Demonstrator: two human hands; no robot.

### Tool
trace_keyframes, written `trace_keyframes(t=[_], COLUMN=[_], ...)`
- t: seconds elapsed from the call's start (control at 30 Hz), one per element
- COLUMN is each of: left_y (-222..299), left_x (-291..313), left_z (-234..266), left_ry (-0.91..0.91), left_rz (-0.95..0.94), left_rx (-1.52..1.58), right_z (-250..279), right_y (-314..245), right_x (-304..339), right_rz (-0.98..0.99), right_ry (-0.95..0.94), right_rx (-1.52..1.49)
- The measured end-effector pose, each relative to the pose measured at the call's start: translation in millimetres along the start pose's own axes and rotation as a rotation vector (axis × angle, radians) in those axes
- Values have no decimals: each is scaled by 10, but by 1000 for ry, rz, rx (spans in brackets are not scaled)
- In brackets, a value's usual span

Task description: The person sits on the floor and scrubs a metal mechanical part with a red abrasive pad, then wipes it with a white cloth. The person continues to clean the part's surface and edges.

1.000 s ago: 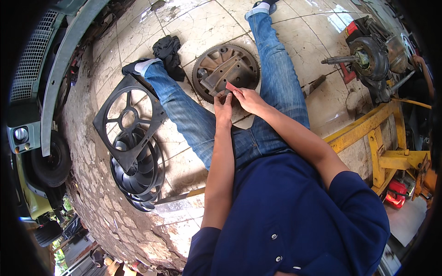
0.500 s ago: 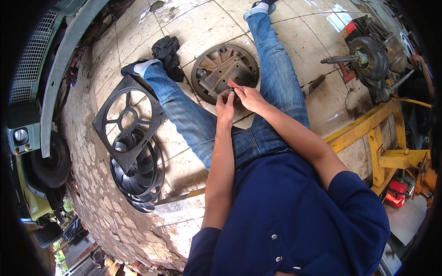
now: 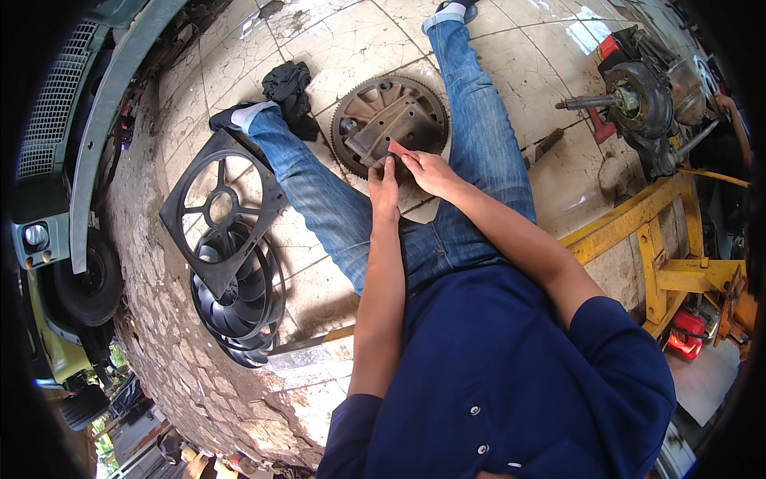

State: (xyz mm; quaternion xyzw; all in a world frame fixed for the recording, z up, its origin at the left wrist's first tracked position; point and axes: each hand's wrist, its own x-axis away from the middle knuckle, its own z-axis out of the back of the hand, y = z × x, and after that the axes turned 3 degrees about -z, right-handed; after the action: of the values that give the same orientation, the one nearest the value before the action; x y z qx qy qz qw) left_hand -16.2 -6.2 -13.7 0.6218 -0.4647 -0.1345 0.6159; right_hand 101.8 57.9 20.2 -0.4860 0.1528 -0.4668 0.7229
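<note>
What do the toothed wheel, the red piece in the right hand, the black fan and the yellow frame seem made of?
Toothed wheel: metal, likely iron or steel; dull, brownish-grey, fine teeth.
Red piece: perhaps paper; thin, matt, too small to be sure.
Black fan: probably moulded plastic; smooth blades with a soft sheen.
Yellow frame: painted metal, seemingly; scuffed.

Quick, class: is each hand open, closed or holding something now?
Left hand: at the metal part; grip cannot be told.
Right hand: closed, holding the red piece.
</note>
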Motion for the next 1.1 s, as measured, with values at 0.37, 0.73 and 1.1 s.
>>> trace_keyframes(t=[0.37, 0.73, 1.1], left_y=[58, 56, 96], left_x=[21, 52, 100], left_z=[-40, -83, -53], left_ry=[-12, -16, -100], left_rz=[18, -86, 144], left_rx=[65, -102, 108], right_z=[13, 34, 3], right_y=[-59, -57, -26], right_x=[15, -44, -37], right_rz=[118, -72, 16], right_ry=[53, 22, 50], right_rx=[16, 5, 34])
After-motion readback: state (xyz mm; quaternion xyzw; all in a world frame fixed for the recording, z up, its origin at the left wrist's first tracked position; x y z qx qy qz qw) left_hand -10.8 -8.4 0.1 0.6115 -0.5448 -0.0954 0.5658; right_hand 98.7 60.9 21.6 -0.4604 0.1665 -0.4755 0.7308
